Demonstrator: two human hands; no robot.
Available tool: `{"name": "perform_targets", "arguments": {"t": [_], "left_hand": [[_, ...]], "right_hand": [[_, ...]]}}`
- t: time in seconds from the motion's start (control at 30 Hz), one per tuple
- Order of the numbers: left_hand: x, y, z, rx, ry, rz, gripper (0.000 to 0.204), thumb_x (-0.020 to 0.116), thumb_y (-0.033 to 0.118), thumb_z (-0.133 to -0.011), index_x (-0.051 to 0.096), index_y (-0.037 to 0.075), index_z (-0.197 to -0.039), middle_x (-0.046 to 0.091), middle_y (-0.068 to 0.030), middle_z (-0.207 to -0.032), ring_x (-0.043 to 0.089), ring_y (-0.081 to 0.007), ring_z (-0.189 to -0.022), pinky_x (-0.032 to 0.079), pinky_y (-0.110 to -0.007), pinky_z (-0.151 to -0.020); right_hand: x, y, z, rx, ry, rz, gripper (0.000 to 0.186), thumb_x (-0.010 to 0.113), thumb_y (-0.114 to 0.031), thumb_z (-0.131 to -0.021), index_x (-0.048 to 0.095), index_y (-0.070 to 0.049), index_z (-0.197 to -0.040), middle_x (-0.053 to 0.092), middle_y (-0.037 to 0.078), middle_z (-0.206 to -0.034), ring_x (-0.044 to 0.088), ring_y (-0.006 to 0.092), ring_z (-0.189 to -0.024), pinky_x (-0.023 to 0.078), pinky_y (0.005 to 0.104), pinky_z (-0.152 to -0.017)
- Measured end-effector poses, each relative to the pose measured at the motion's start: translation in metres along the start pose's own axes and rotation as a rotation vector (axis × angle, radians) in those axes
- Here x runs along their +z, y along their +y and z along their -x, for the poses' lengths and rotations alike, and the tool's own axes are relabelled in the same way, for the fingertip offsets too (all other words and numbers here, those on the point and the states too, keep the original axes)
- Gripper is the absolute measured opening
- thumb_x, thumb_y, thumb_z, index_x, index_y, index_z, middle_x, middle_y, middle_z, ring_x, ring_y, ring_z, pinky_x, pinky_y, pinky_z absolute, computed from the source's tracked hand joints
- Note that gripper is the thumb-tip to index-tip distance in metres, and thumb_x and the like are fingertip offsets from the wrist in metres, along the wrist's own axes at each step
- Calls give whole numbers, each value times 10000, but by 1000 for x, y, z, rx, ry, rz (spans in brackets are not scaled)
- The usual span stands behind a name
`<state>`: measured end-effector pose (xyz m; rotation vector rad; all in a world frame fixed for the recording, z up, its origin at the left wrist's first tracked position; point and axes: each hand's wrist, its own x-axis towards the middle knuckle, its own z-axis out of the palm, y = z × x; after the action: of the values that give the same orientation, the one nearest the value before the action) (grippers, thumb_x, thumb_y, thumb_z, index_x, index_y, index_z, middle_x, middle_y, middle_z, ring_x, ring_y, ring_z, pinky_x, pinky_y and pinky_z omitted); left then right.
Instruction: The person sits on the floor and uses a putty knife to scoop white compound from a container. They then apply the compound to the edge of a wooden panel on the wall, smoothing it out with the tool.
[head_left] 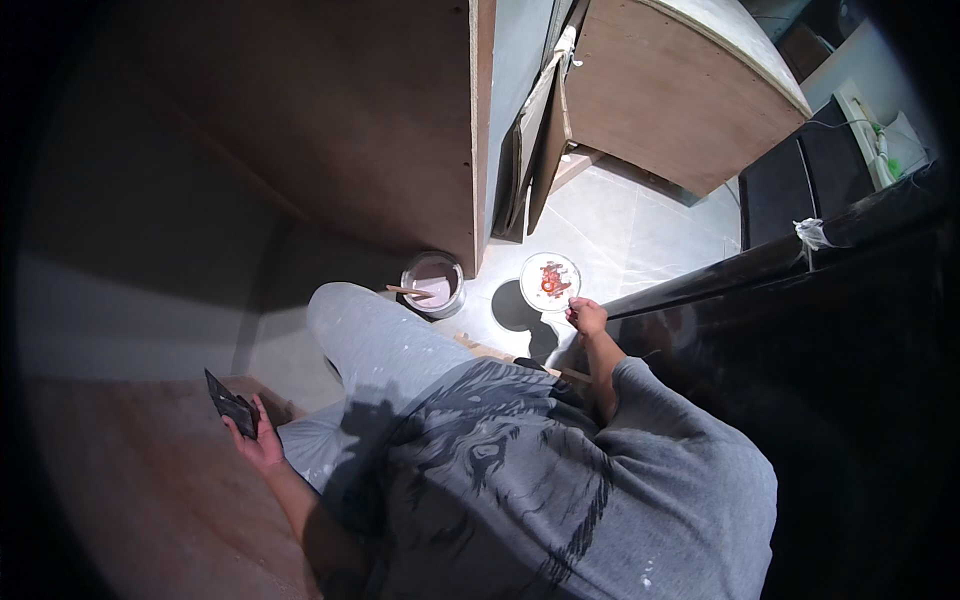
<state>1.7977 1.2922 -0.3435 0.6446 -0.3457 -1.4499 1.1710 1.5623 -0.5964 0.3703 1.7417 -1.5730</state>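
Note:
My left hand (253, 435), at the lower left beside my bent leg, grips a flat, dark scraper blade (231, 399). My right hand (589, 318) pinches the lower edge of a round white lid (550, 273) with reddish paste smeared on it, held over the floor. A round tub (444, 296) of pinkish-grey material stands on the floor in front of my knee, to the left of the lid, with a wooden stick (402, 291) resting in it.
A tall plywood panel (350, 120) rises ahead, with thin boards (540, 150) leaning beside it. A plywood box (680, 90) sits behind. A glossy black panel (800, 350) runs along my right. A wooden surface (120, 470) is at lower left; pale floor tiles (650, 240) lie ahead.

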Motion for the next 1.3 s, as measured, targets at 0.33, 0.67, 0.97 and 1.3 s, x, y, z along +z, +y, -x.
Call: {"name": "perform_targets", "arguments": {"t": [0.33,0.67,0.97,1.3], "left_hand": [[-3,0,-5,-32,-52,-21,495,632,218,-967,475,55,-1407,544,-67,-1398,517,-211,-1255,294,-530,-1189],[-11,4,-7,-12,64,5,510,630,231,-971,462,48,-1417,509,-76,-1428,479,-227,-1279,286,-529,-1194],[8,-7,-6,-28,114,11,515,628,236,-974,457,56,-1425,496,-70,-1438,460,-209,-1299,281,-514,-1193],[45,-39,-33,-190,58,-140,483,639,277,-967,505,58,-1377,557,-64,-1352,520,-213,-1225,329,-529,-1160]], "right_hand": [[5,12,5,32,-32,-70,103,689,-71,-904,641,-8,-970,667,58,-783,634,133,-646,562,257,-601],[18,21,2,19,48,-198,129,656,-65,-920,613,0,-1023,652,72,-809,636,149,-659,563,256,-596],[34,-24,-35,-89,58,-537,170,643,-90,-944,594,-40,-1098,646,43,-873,647,153,-783,569,261,-706],[62,-145,-36,-219,12,-771,183,662,-117,-943,574,-48,-1088,631,32,-873,633,147,-799,561,294,-774]]}}
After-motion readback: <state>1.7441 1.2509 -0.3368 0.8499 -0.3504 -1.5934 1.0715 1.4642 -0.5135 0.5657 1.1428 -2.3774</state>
